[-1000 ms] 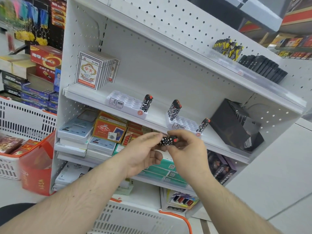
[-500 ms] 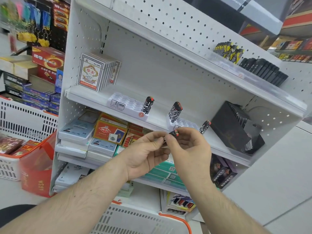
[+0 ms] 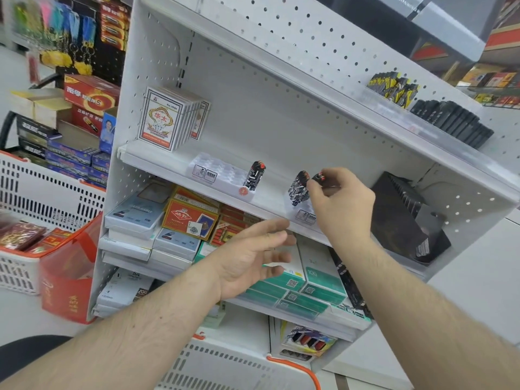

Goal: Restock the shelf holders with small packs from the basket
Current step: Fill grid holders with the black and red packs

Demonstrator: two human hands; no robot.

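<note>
The right hand [image 3: 342, 204] is raised to the middle shelf [image 3: 270, 198], wrist bent, fingers curled over the right holder [image 3: 305, 216]. The left hand [image 3: 253, 254] hangs lower, in front of the shelf edge, palm turned inward and forearm stretched up from the lower left.

Half a second ago both hands met below the shelf and pinched one small pack together; now they are apart, the right having carried the pack up and the left having let go.

The right thumb and fingertips pinch the pack [image 3: 318, 177] near its red-tipped top, holding it just beside a pack standing [image 3: 298, 188] in the right holder. The left hand is released, fingers spread and nearly straight, touching nothing. Another pack [image 3: 254, 175] stands upright in the left holder [image 3: 222, 175], well apart. A white basket [image 3: 225, 367] with an orange rim sits below the shelves.
</note>
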